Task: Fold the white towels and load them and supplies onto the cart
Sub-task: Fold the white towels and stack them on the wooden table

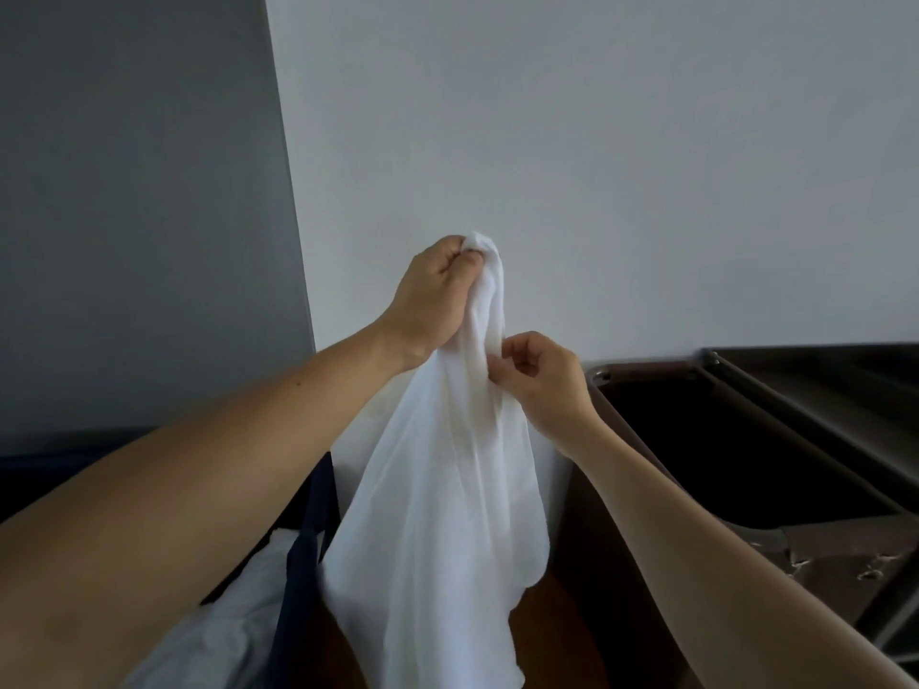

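A white towel (437, 499) hangs in the air in front of a pale wall, bunched at the top and spreading out below. My left hand (432, 295) grips its top end in a fist, raised high. Just below and to the right, my right hand (537, 375) pinches a fold along the towel's edge between thumb and fingers. The brown cart (736, 390) stands at the right, its dark top compartment open toward me.
More white cloth (238, 604) lies at the lower left inside a dark blue fabric bin (303, 549). A grey wall panel fills the left, a white wall the centre. A metal bracket with screws (835, 554) sits on the cart's near corner.
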